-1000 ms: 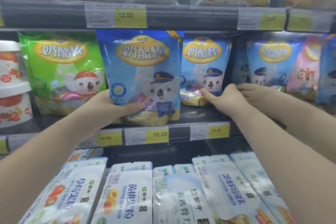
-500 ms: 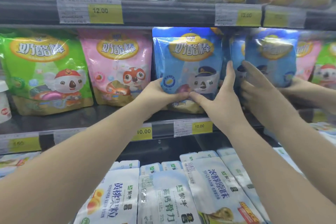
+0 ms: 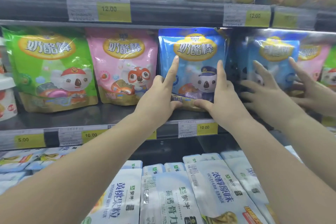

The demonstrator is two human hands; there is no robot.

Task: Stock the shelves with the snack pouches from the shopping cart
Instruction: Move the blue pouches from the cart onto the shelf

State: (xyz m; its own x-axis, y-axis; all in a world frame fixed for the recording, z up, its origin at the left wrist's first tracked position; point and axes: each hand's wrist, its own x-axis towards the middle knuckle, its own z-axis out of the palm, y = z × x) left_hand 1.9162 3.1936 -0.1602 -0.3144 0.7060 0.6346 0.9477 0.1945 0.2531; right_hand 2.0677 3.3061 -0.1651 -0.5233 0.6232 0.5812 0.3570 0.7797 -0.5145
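The middle shelf (image 3: 72, 116) now carries the blue pouch (image 3: 192, 71), upright just right of the pink pouch (image 3: 121, 67). A second ago it was held further left, in front of the row. The left hand (image 3: 158, 100) and right hand (image 3: 223, 103) have loosened, forefingers straight on its face and thumbs at its base. They seem to be squaring it up, so this pouch looks stocked.

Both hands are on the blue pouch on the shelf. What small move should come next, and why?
Probably draw both hands back: the blue pouch stands upright beside the pink pouch, and the left hand and right hand only press its front with straight fingers.
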